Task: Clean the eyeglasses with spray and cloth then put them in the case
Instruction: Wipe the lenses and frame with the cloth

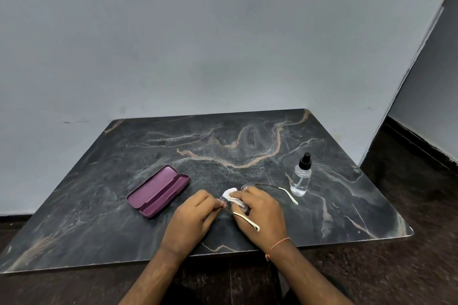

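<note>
The right hand [260, 210] pinched a white cloth [234, 197] against a lens of the eyeglasses [247, 220], while the left hand [193, 218] gripped the frame near the hinge, low over the dark marble counter [247, 146]. The open maroon case [157, 190] lay to the left, the spray bottle [301, 177] stood to the right.

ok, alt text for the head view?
Both hands clean eyeglasses over a dark marble table: left hand pinches the frame, right hand wipes with a white cloth. Open purple case sits left, spray bottle right.
</note>
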The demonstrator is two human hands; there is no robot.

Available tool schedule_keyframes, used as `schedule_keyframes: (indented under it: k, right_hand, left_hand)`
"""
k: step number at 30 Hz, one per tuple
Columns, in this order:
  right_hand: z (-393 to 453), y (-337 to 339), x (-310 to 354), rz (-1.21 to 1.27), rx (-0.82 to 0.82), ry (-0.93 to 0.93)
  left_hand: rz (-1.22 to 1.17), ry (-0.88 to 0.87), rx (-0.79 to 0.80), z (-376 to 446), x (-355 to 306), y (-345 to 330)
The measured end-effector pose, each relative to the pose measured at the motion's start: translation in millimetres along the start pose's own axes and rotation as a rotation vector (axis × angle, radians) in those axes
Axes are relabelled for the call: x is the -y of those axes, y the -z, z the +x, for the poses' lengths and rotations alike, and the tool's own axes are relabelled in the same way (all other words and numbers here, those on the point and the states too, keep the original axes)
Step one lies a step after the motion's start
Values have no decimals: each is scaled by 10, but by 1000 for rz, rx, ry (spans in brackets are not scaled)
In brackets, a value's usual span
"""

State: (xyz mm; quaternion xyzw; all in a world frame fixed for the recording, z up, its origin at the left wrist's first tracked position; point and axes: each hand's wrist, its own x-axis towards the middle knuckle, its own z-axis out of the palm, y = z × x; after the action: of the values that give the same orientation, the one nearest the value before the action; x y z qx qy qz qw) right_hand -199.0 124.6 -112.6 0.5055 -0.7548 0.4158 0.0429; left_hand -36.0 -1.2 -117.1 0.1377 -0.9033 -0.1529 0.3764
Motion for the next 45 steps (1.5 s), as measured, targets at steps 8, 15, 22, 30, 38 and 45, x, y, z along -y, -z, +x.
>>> schedule_keyframes:
  k: [8, 15, 22, 30, 38, 45]
  right_hand:
    - [-8, 24, -44, 90, 104, 82]
    - [23, -28, -51, 21, -38, -40]
    - [-7, 29, -23, 152, 141, 60]
    - [39, -2, -25, 107, 27, -56]
    - [7, 31, -10, 147, 122, 19]
    - [51, -15, -35, 90, 30, -55]
  left_hand:
    - [58, 11, 7, 4, -14, 11]
    - [40, 12, 15, 17, -33, 20]
    - [60, 3, 37, 20, -56, 46]
    - [30, 4, 20, 20, -32, 30]
    - [30, -1, 43, 14, -8, 34]
    - [20, 0, 30, 23, -6, 31]
